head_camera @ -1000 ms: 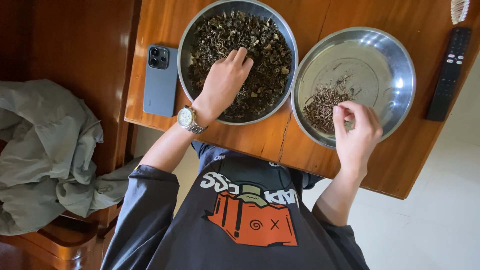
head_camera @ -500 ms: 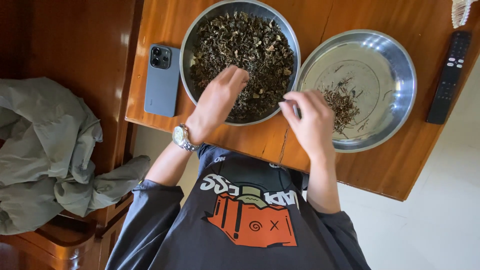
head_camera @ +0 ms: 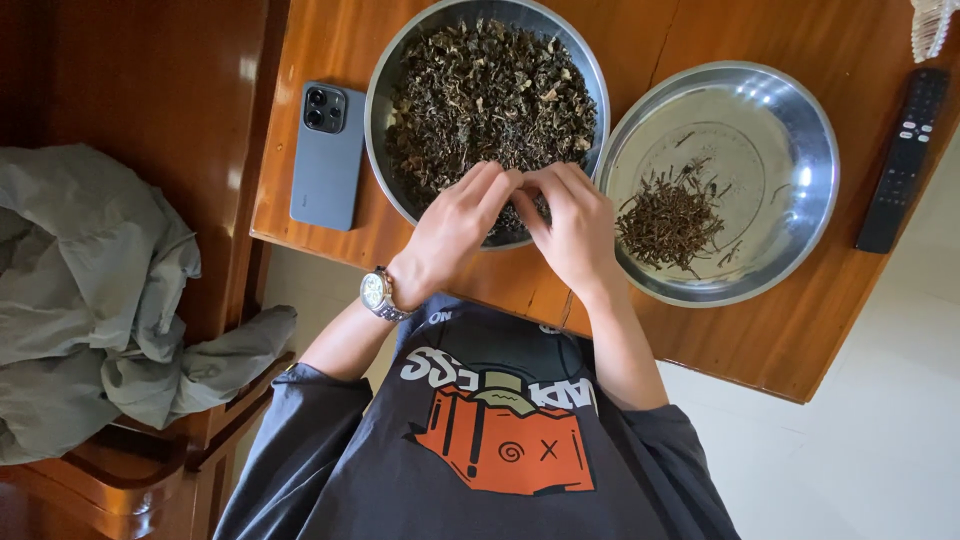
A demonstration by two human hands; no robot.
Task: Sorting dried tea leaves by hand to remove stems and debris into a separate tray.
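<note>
Fingertips of left hand (head_camera: 455,225) and right hand (head_camera: 570,225) meet, curled, at the lower edge of the dark dried leaf pile (head_camera: 490,90) in the large round steel bowl (head_camera: 385,70), upper centre; can't tell whether they pinch anything, tips hidden. Looks like picking thru leaves, w/ brown stem bits (head_camera: 670,220) lying in the second shiny steel bowl (head_camera: 815,140) at right. Next move would need a fine pinch and a short carry rightward over both rims. Blue-grey smartphone (head_camera: 328,155) lies left of the bowls, black remote (head_camera: 900,160) far right, both on the wooden table (head_camera: 780,330), out of the way; crumpled grey cloth (head_camera: 90,290) at left.
</note>
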